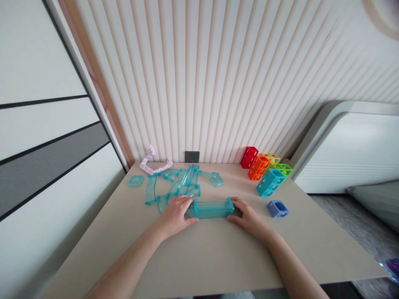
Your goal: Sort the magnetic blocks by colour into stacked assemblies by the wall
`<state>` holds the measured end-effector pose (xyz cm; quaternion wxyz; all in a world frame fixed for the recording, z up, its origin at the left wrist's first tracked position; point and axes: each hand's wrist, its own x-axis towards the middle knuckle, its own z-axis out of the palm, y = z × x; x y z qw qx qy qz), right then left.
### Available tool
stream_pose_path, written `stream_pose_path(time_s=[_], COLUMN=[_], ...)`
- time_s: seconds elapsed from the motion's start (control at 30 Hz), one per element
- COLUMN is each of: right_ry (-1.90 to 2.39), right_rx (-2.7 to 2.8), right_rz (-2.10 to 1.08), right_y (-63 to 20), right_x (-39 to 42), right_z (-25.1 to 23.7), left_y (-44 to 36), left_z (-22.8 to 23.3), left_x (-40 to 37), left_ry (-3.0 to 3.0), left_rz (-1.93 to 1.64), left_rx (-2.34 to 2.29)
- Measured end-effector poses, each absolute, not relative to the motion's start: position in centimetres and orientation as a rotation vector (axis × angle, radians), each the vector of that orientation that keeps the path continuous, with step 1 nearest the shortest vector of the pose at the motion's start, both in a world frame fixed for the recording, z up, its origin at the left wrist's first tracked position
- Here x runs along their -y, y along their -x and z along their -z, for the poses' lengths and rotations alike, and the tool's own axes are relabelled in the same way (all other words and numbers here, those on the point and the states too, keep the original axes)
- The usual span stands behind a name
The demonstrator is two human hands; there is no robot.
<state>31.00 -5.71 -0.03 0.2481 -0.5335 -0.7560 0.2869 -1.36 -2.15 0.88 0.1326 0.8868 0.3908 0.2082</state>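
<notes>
Lying across the tabletop between my hands is a straight, see-through teal marble-run track piece (213, 209). My left hand (178, 214) has its fingers and thumb round the track's left end. At the right end, my right hand (247, 216) grips the raised end with fingers above and thumb below. Just behind my left hand lie several more teal track pieces (187, 180), straight and curved, partly overlapping; my hand hides part of the nearest curve. A single blue cube frame (277, 209) rests on its side to the right of my right hand.
Stacked cube frames stand at the back right: red (249, 157), orange (258, 167), teal (270, 182), green (283, 169) and yellow (270, 158). A pale pink zigzag piece (154, 166) lies at the back left, near a flat teal ring (136, 181). A ribbed wall (199, 83) bounds the table (215, 257).
</notes>
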Motion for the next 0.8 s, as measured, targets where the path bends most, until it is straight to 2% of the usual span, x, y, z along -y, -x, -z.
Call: stream_pose_path(time_s=[0.8], right_ry=[1.430], right_rx=[2.061], right_rz=[-0.746], right_y=[-31.04], right_x=[5.77], right_z=[0.02], left_y=[1.61], left_z=[-1.38], left_x=[2.50], left_ry=[-2.522], left_rz=[-0.627], left_rx=[-1.163])
